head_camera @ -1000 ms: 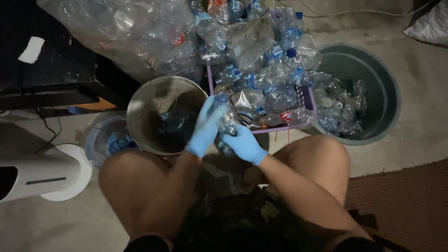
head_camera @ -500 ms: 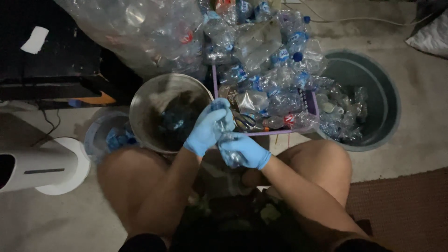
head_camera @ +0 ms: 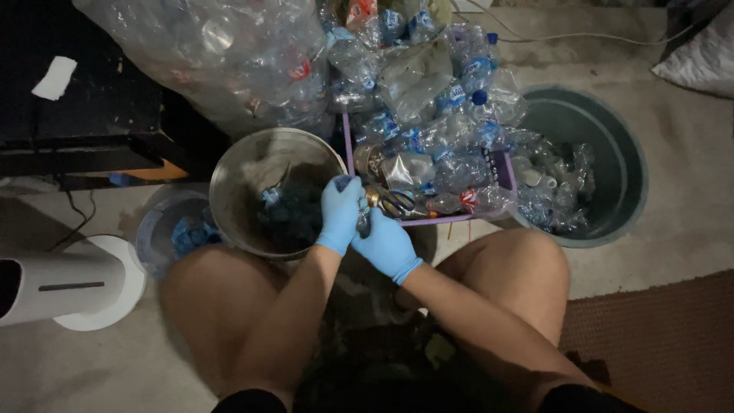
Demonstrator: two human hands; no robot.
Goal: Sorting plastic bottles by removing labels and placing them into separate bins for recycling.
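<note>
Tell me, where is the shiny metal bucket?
In the head view, the metal bucket stands on the floor left of centre, just past the person's knee, with the left hand at its right rim and the purple crate of bottles beside it.

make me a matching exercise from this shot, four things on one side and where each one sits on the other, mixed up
Things:
1. metal bucket
2. dark green tub
3. purple crate
4. white cylinder

Places:
A. far right on the floor, with a few clear bottles inside
B. lying at the left edge, by the person's left knee
C. straight ahead of the gloved hands, heaped with crushed bottles
D. just left of the left hand, holding dark scraps

The right hand meets the left over a small clear item.

Pairs: 1-D, 2-A, 3-C, 4-B
</note>
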